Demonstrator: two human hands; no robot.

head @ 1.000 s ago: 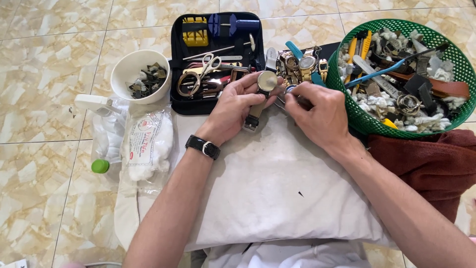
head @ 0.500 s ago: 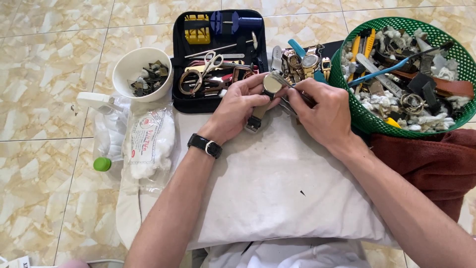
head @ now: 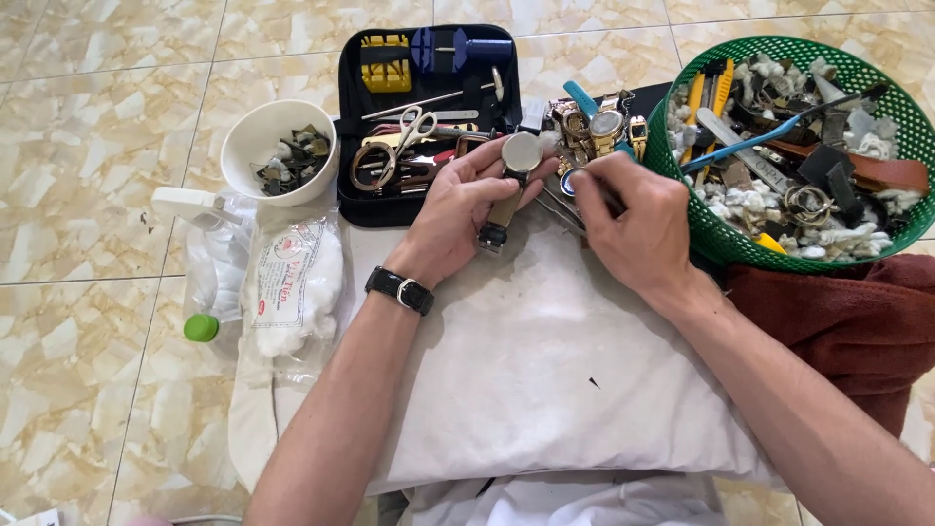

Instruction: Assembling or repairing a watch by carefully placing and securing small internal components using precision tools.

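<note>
The left hand [head: 456, 209] grips a watch [head: 518, 161] above the white cloth [head: 545, 360], fingers curled round its case. The right hand [head: 638, 229] pinches something small (too hidden to identify) beside it. The case is apparently being worked on; that calls for a steady grip.

The watch [head: 516, 166] has a round silvery case, turned so its plain pale back or face points up toward the camera; which of the two cannot be told. A dark strap hangs from the case toward 7 o'clock and ends at a small buckle just over the white cloth. The watch is held clear of the cloth, tilted, pinched at the case rim by the left hand [head: 458, 209]. At 3 o'clock of it, just beside, is a small round ring-shaped part [head: 573, 181] with a dark centre, gripped at the fingertips of the right hand [head: 638, 229].
</note>
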